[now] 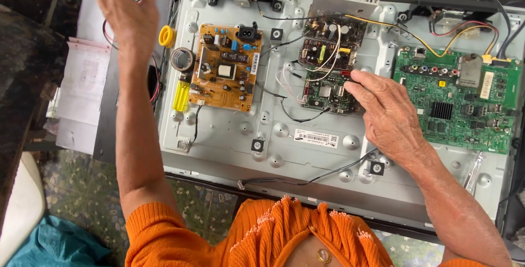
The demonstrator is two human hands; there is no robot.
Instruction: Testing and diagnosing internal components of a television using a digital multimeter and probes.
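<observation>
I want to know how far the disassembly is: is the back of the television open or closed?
Open. The back cover is off: the metal chassis lies bare, with the brown power board and green main board exposed.

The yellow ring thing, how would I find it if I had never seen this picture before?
Start at the big silver metal back panel of the opened television. Go to its upper left, to the tan circuit board. Just left of that board, near the raised left hand, sits the yellow ring: it is small, round and bright yellow with a hole through it, unlike the grey round part below it.
</observation>
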